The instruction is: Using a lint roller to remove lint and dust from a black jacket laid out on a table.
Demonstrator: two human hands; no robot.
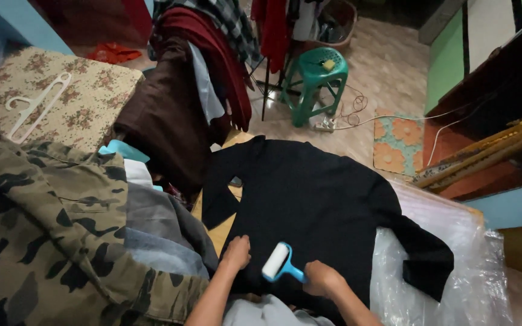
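Both hands low on the black garment (pixel 315 199) spread flat: left hand (pixel 237 252) presses its hem, right hand (pixel 321 278) grips a blue lint roller (pixel 278 263) near that edge, most cloth seemingly unrolled above.

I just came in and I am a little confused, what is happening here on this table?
A person is running a lint roller over a black garment spread flat on the table. The right hand grips the roller's blue handle, with the white roll resting on the cloth. The left hand presses the garment's near edge flat. A pile of clothes, topped by a camouflage jacket, lies to the left, and clear plastic sheeting lies under the garment's right sleeve.
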